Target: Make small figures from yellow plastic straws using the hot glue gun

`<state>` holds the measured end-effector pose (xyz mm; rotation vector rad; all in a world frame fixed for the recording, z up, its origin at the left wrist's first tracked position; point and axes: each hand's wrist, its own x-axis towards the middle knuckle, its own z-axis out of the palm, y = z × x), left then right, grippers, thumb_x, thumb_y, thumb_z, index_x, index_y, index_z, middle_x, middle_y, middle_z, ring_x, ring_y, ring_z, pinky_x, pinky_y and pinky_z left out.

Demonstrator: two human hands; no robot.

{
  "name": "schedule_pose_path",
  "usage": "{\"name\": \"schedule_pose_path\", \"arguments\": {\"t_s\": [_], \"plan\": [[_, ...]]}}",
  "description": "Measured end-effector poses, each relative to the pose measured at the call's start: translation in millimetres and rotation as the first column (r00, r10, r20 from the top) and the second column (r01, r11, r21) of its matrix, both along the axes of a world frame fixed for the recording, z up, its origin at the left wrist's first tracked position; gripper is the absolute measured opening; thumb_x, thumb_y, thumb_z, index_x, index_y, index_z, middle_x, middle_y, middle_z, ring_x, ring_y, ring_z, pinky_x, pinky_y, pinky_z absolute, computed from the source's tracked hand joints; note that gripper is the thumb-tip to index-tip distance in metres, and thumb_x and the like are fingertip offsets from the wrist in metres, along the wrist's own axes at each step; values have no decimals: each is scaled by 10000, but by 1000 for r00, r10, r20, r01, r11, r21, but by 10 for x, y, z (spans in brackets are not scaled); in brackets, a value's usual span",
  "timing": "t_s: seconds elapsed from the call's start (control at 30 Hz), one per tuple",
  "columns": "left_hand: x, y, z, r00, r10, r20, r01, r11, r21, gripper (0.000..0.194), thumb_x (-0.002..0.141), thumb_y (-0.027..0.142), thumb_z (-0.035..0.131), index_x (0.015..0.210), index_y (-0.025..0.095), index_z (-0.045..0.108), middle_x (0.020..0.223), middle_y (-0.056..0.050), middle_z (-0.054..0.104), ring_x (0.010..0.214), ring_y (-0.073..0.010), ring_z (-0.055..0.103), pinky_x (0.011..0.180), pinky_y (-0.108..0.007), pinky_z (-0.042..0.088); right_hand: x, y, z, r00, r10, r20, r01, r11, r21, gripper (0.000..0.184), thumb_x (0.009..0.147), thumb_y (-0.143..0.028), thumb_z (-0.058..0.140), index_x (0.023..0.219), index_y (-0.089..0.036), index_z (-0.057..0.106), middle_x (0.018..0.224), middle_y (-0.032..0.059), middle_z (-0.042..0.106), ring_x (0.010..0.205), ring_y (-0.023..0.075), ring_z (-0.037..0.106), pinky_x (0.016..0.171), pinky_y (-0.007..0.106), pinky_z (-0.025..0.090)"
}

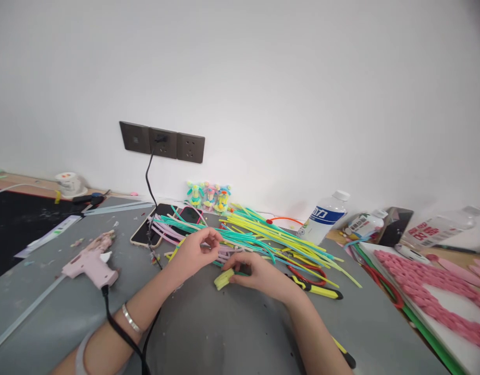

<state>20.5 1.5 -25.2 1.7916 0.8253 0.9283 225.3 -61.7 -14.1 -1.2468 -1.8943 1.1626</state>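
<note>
Evidently, the right hand [247, 272] pinched a yellow-green piece [223, 280] by one end over the desk [208, 333], perhaps to leave the rest exposed; the left hand [202, 247] hung curled, its grip unclear; coloured strands [247, 238] lay behind, presumably for reach.

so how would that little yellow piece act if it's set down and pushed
The yellow piece is probably light, being small beside the right hand. Looking blocky, it should slide rather than roll. Short and compact, it likely won't flop.
</note>
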Motion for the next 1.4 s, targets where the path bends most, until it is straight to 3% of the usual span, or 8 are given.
{"name": "schedule_pose_path", "arguments": {"t_s": [0.17, 0.33, 0.73, 0.93, 1.07, 1.17, 1.3, 1.4], "plan": [[15, -16, 61, 996, -64, 70, 72, 989, -125, 105, 774, 225, 649, 866, 178, 631, 827, -28, 702, 796, -170, 689, 731, -285, 584, -123, 36, -35, 987, -130, -91, 142, 981, 136, 160, 794, -294, 743, 949, -257, 752, 942, 38, 726, 838, 230, 612, 755, 337, 475], [23, -33, 69, 993, -81, 86, 94, 984, -151, 74, 793, 244, 688, 829, 186, 659, 855, -29, 742, 839, -182, 724, 761, -285, 598, -217, 81, 0, 943, -305, -134, 325, 929, 176, 100, 822, -339, 701, 807, -249, 741, 784, 29, 727, 706, 213, 596, 669, 326, 438], [6, -39, 46, 999, -40, 17, 40, 999, -3, 115, 839, 273, 655, 881, 187, 717, 881, -42, 775, 818, -197, 753, 780, -291, 615, -196, 114, -76, 905, -349, -242, 358, 934, -5, 266, 807, -471, 695, 760, -210, 690, 709, 42, 696, 680, 213, 601, 664, 336, 441], [-5, -60, 78, 999, -39, 14, 39, 999, 30, 170, 890, 314, 608, 907, 185, 716, 910, -45, 780, 855, -195, 746, 784, -274, 597, -150, 106, -68, 936, -288, -201, 305, 951, 56, 301, 878, -480, 602, 751, -208, 578, 661, -4, 587, 612, 159, 509, 598, 279, 380], [-25, -57, 100, 999, -25, -27, 26, 998, 58, 218, 938, 354, 537, 927, 190, 681, 787, -26, 760, 764, -187, 727, 697, -267, 572, -15, 148, -127, 883, -470, -12, 458, 855, 245, 427, 901, -487, 526, 588, -213, 427, 535, -55, 355, 519, 121, 328, 530, 264, 264], [-34, -31, 83, 999, 6, -36, -3, 997, 77, 206, 948, 330, 505, 1011, 193, 646, 681, 4, 714, 674, -173, 702, 665, -266, 554, 95, 193, -209, 823, -567, 45, 514, 775, 367, 389, 921, -463, 480, 631, -204, 504, 549, -45, 392, 529, 132, 360, 536, 265, 274], [-35, 0, 44, 997, 75, -13, -71, 983, 170, 179, 923, 263, 529, 1047, 205, 644, 927, -44, 744, 851, -187, 711, 660, -248, 539, 127, 260, -230, 785, -617, 63, 524, 714, 465, 389, 857, -442, 605, 577, -211, 464, 523, -53, 372, 516, 130, 334, 527, 269, 251], [-45, -14, 50, 995, 79, 64, -93, 961, 262, 158, 935, 232, 518, 1022, 198, 645, 916, -43, 738, 802, -166, 700, 686, -252, 538, -38, 387, -134, 799, -597, 70, 469, 692, 548, 446, 938, -387, 509, 543, -218, 390, 534, -44, 356, 528, 132, 325, 549, 282, 275]]}}
